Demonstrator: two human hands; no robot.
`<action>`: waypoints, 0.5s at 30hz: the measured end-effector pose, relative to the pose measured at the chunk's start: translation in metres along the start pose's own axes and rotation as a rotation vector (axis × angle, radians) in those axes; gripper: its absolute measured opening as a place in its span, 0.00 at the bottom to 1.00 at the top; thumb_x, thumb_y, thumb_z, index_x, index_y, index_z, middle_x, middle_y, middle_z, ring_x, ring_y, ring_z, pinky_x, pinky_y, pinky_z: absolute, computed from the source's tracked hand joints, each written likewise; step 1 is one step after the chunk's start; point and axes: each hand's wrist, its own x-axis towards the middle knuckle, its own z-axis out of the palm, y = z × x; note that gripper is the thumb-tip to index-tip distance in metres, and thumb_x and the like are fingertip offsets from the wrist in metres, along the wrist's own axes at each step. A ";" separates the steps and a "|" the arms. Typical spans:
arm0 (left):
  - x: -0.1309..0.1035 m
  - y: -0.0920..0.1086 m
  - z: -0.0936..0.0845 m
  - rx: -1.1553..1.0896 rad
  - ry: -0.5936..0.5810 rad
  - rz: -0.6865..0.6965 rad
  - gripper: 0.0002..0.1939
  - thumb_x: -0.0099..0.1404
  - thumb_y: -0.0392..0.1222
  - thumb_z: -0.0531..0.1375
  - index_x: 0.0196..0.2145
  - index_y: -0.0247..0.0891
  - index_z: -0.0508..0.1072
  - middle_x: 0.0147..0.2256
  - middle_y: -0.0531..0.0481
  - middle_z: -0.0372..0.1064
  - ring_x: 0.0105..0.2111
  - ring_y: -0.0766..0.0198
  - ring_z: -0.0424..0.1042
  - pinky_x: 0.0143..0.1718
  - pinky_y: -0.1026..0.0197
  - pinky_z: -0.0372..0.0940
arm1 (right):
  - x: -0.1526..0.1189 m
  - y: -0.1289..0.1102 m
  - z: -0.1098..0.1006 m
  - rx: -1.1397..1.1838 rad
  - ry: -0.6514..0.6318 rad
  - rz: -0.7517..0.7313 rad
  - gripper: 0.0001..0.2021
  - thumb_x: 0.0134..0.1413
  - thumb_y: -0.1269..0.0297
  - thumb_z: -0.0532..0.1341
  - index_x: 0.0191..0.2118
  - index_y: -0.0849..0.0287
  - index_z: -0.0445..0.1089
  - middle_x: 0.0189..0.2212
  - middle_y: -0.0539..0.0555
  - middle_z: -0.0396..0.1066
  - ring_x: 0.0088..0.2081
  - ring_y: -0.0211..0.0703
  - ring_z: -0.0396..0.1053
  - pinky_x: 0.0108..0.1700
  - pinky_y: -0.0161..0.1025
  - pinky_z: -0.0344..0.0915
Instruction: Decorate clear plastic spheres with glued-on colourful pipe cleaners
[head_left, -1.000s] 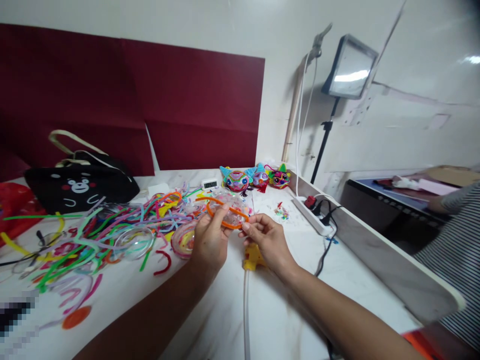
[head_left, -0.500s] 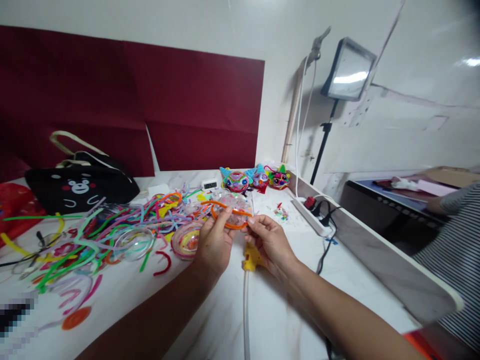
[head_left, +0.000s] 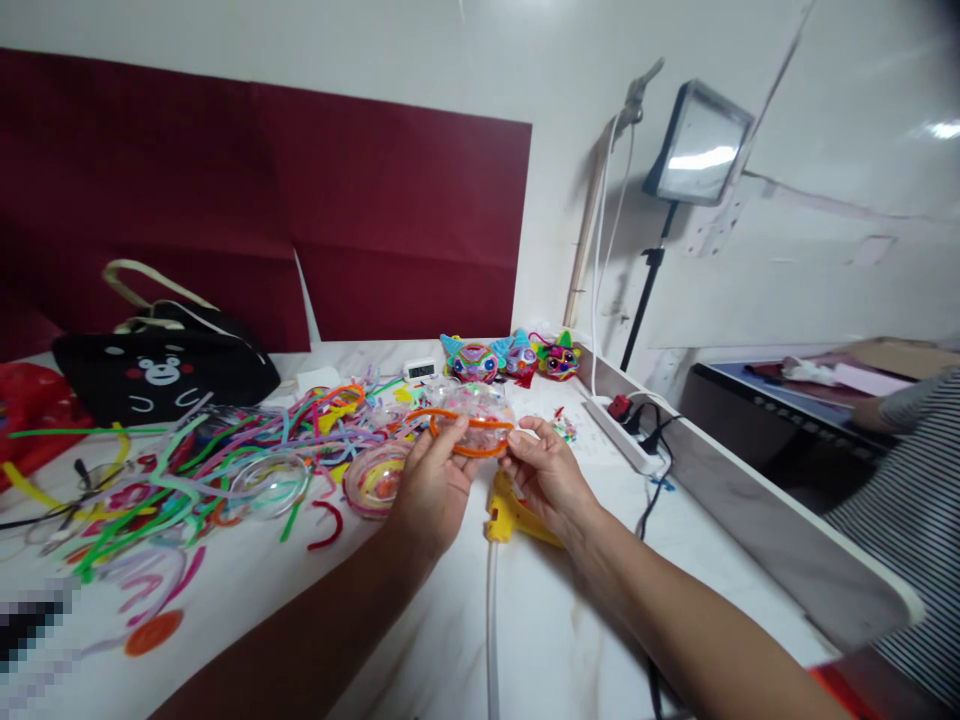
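Observation:
Between my two hands is an orange pipe cleaner [head_left: 480,450], bent into a loop. My left hand [head_left: 435,490] pinches its left part between thumb and fingers. At the loop's right end, my right hand [head_left: 551,470] closes thumb and fingertips on it. Clear plastic pieces [head_left: 480,400] show just behind the loop; whether they touch it I cannot tell. Below my right hand lies a yellow glue gun [head_left: 510,515], partly hidden by it. Beside my left hand rests a clear round dish with coloured rings [head_left: 371,480].
Many loose pipe cleaners [head_left: 225,450] spread over the left of the white table, around another clear dish [head_left: 270,485]. Colourful animal-like crafts [head_left: 476,360] stand at the back near a small digital clock [head_left: 420,370]. A power strip [head_left: 622,430] lies right; a person's striped sleeve [head_left: 919,400] appears beyond.
Both hands have shifted slightly right with the orange pipe cleaner. Its loop looks rounder and its right end sits closer to my right fingertips. More of the glue gun shows.

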 end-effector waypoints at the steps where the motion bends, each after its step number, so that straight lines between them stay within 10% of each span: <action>1: -0.001 0.000 0.000 -0.005 0.000 -0.001 0.12 0.51 0.31 0.68 0.32 0.36 0.70 0.30 0.50 0.77 0.36 0.58 0.80 0.49 0.54 0.72 | 0.001 -0.001 -0.001 0.001 -0.012 0.000 0.26 0.29 0.68 0.79 0.34 0.57 0.65 0.19 0.47 0.75 0.19 0.34 0.71 0.21 0.24 0.66; 15: -0.005 0.006 0.000 0.058 -0.012 0.014 0.09 0.59 0.38 0.65 0.37 0.39 0.70 0.37 0.45 0.79 0.47 0.50 0.77 0.52 0.49 0.70 | 0.005 -0.002 -0.008 -0.004 -0.103 0.025 0.24 0.32 0.69 0.78 0.34 0.55 0.65 0.20 0.44 0.73 0.20 0.33 0.70 0.24 0.27 0.69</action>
